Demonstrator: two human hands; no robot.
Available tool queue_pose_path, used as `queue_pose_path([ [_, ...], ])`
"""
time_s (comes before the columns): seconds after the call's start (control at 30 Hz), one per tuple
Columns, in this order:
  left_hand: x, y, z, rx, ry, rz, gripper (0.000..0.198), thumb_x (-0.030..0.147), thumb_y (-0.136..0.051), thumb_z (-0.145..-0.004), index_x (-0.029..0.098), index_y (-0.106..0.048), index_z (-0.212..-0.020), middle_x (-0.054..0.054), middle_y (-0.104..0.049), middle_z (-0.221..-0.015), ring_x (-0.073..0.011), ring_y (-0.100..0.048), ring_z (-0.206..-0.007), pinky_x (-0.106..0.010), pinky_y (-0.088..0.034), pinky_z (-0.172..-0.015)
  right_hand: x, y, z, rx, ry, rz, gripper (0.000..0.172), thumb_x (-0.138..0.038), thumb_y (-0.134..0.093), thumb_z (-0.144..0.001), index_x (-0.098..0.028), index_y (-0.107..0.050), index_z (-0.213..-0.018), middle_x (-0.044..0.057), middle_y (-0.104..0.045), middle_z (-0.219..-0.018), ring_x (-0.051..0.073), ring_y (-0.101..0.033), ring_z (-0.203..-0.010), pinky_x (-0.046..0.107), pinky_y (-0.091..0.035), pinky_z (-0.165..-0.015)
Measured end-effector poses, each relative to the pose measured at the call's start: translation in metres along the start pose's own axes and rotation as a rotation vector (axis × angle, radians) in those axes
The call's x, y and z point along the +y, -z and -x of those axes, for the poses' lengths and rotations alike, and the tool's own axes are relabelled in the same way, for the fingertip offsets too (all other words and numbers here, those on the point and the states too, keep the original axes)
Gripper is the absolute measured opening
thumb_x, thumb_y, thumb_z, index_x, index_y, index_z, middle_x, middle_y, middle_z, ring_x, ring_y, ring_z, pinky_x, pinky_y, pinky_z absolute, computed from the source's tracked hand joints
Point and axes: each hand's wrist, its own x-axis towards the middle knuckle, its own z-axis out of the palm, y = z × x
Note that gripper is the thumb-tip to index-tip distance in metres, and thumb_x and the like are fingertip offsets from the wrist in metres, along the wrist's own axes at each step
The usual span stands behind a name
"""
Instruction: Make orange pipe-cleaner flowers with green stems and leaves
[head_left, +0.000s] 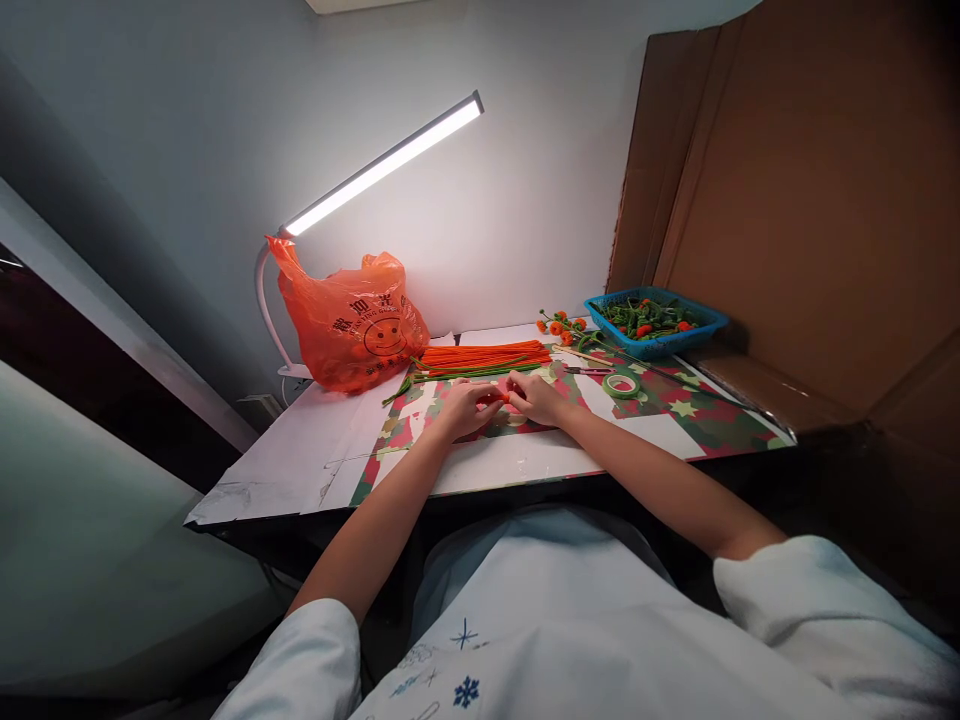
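Note:
My left hand (466,408) and my right hand (534,397) meet at the middle of the table, resting on a patterned red, green and white sheet (675,415). Both have their fingers curled and pinched together on a small orange piece (501,397) between them, apparently a pipe cleaner. Just beyond the hands lies a bundle of orange pipe cleaners (484,355) with a few green ones (450,375) along its near side.
An orange plastic bag (349,320) stands at the back left under a lit bar lamp (382,165). A green tape roll (622,385), small orange flowers on stems (561,325) and a blue basket (656,322) lie to the right. Cardboard (795,200) walls the right side.

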Motion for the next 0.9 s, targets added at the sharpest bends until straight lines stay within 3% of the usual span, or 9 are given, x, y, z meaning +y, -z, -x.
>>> queue_pose_path([
  [0.23,-0.002,-0.005,-0.001,0.032,0.010,-0.002,0.020,0.031,-0.055,-0.085,0.019,-0.069,-0.078,-0.001,-0.067,-0.068,-0.0134,-0.053,-0.063,-0.026,-0.034,-0.064,0.001,0.001,0.000,0.005,0.022,-0.032,0.004,-0.020,-0.046,-0.083,-0.019,-0.049,-0.081,-0.004,-0.050,-0.063,0.010,-0.041,-0.054,0.022,-0.029,-0.055],
  [0.5,-0.010,-0.012,0.000,0.075,-0.046,-0.087,0.016,0.029,-0.057,-0.084,0.019,-0.067,-0.077,-0.001,-0.065,-0.068,-0.0138,-0.053,-0.063,-0.028,-0.035,-0.069,0.008,0.002,-0.005,-0.078,0.095,-0.091,0.022,-0.028,-0.044,-0.088,-0.018,-0.051,-0.071,-0.002,-0.051,-0.065,0.011,-0.041,-0.059,0.024,-0.030,-0.058],
  [0.7,-0.017,-0.011,-0.001,0.119,0.040,0.056,0.017,0.028,-0.050,-0.088,0.018,-0.064,-0.084,-0.001,-0.063,-0.068,-0.0129,-0.052,-0.059,-0.025,-0.036,-0.060,0.010,-0.004,-0.005,-0.211,0.154,-0.130,0.021,-0.022,-0.042,-0.090,-0.017,-0.063,-0.092,0.003,-0.062,-0.081,0.014,-0.050,-0.072,0.025,-0.035,-0.067],
  [0.9,-0.017,-0.012,0.000,0.127,0.067,0.132,0.018,0.030,-0.049,-0.088,0.019,-0.063,-0.088,0.000,-0.063,-0.068,-0.0132,-0.054,-0.061,-0.024,-0.037,-0.058,0.011,-0.004,-0.004,-0.125,0.126,-0.064,0.015,-0.022,-0.050,-0.085,-0.016,-0.064,-0.089,-0.001,-0.058,-0.068,0.011,-0.044,-0.060,0.023,-0.030,-0.060],
])
